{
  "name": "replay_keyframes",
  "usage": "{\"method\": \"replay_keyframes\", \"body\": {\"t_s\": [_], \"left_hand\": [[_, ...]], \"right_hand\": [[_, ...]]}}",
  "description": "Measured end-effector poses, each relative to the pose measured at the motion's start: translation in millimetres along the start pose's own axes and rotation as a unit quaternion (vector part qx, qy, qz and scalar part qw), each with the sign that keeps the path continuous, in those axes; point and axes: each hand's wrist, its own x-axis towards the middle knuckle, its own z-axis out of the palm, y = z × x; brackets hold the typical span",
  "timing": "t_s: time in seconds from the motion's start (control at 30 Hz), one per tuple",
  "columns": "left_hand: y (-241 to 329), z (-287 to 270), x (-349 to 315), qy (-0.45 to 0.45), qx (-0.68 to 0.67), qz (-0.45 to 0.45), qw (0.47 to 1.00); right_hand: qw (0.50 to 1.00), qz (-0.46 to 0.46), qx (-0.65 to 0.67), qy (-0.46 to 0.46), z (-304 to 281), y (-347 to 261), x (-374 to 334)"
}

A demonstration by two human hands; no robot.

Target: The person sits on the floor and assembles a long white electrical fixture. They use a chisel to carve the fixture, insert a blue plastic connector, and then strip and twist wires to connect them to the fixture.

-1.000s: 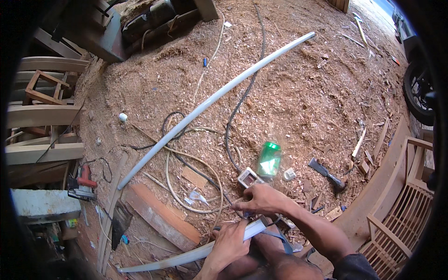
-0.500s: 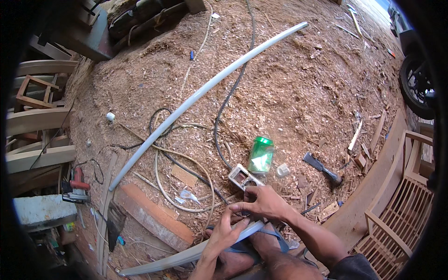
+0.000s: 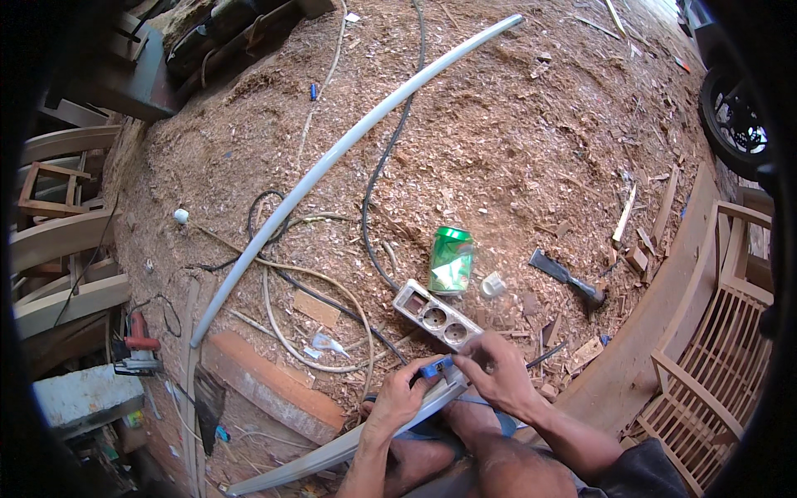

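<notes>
My left hand [image 3: 397,400] is closed, thumb and fingers gripping a small blue object [image 3: 435,366] whose kind I cannot make out. My right hand [image 3: 501,378] is curled with its fingertips pinched at the blue object's right end. Both hands are over the near end of a long pale grey strip [image 3: 332,452], which slants down to the lower left across my legs. Just beyond my right hand lies a white power strip [image 3: 436,317] with round sockets. A green can-shaped container [image 3: 451,261] stands behind it, with a small whitish cap [image 3: 492,285] alongside.
Wood shavings cover the ground. A long pale tube [image 3: 332,153] crosses it above looped cables [image 3: 278,253]. A chisel-like tool [image 3: 567,278] lies to the right, near a slatted wooden frame [image 3: 706,365]. At left are a reddish block [image 3: 274,386] and a red power tool [image 3: 139,344].
My hands have moved apart, and the blue object now shows between them. More of the power strip is uncovered. The whole scene has shifted slightly left and up in view.
</notes>
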Motion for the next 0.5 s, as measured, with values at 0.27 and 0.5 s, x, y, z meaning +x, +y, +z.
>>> {"method": "replay_keyframes", "body": {"t_s": [0.27, 0.5], "left_hand": [[-9.1, 2.4, -2.3, 0.011, -0.014, 0.005, 1.000], [-15.4, 6.1, -4.3, 0.043, -0.010, 0.027, 0.999]], "right_hand": [[0.999, 0.003, -0.030, -0.027, 10.0, 9.3, -14.7], [0.994, 0.041, -0.081, -0.054, 12.8, 8.9, -10.5]]}}
